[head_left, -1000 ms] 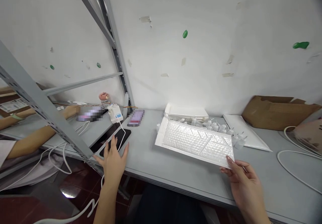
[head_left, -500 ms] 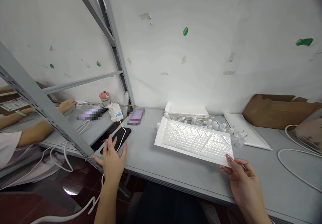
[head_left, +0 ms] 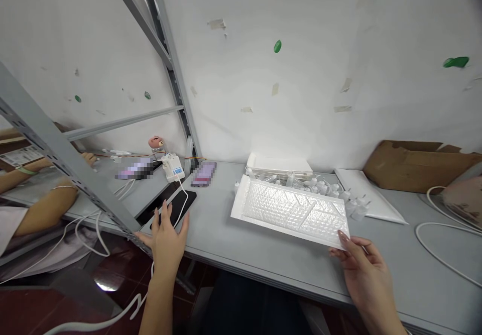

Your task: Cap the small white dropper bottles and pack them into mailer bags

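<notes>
From the head view, the person's 2 bare hands sit at the front edge of a grey metal bench [head_left: 286, 254]. The right hand [head_left: 367, 274] is at the near right corner of a white bubble mailer [head_left: 289, 212], which lies flat on the bench just past its fingertips. The fingers [head_left: 348, 254] are loosely parted and curved, and the index fingertip meets that corner; whether they pinch it, I cannot tell.

The left hand [head_left: 165, 239] has its 5 digits spread wide, with the fingertips over a black tablet [head_left: 173, 207] and the thumb pointing out towards a shelf upright [head_left: 101, 194]. A white cable [head_left: 184, 194] runs past those fingertips to a white charger [head_left: 173, 168], beyond them. A pixelated phone [head_left: 203, 174] lies right of the charger.

Beyond the right fingers, small white plastic bottles [head_left: 320, 189] sit behind the mailer, beside a stack of white mailers [head_left: 278, 165]. Another white mailer [head_left: 367, 194] and torn cardboard [head_left: 417, 166] lie further right. Left of the upright, another person's forearm [head_left: 47, 209] rests at a second bench.
</notes>
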Demonstrator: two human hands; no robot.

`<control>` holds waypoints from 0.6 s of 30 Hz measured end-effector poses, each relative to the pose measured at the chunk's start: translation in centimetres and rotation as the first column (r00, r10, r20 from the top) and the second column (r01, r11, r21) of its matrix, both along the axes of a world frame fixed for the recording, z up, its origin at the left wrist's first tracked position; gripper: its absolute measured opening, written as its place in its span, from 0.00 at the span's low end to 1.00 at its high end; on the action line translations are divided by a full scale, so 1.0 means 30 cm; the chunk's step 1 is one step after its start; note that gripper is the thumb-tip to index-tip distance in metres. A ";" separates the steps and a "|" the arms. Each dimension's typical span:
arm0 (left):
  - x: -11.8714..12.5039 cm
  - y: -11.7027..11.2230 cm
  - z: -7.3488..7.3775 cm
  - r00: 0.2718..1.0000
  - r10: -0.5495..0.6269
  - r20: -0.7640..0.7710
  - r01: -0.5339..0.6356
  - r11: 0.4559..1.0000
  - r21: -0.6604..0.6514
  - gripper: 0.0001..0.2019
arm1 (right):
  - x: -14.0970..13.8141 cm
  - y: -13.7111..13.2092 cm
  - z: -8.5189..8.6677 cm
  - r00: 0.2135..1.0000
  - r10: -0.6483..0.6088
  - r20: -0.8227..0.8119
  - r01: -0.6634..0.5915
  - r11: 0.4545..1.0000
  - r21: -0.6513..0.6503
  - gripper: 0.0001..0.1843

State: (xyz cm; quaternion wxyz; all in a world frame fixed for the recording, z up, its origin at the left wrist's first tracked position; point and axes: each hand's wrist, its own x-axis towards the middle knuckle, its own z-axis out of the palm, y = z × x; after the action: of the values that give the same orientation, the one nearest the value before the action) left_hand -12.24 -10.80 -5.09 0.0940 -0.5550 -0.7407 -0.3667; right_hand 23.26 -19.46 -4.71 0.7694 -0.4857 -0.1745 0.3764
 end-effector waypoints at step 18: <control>-0.023 0.145 0.008 0.967 0.068 -0.245 -0.120 0.971 -0.205 0.40 | 0.004 0.005 -0.006 1.000 0.009 -0.007 -0.009 1.000 0.002 0.19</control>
State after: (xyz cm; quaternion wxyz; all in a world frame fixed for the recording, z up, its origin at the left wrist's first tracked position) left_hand -12.91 -6.44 -4.85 0.1372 -0.5655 -0.7858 -0.2095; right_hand 23.37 -19.31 -4.89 0.7686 -0.4830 -0.1744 0.3816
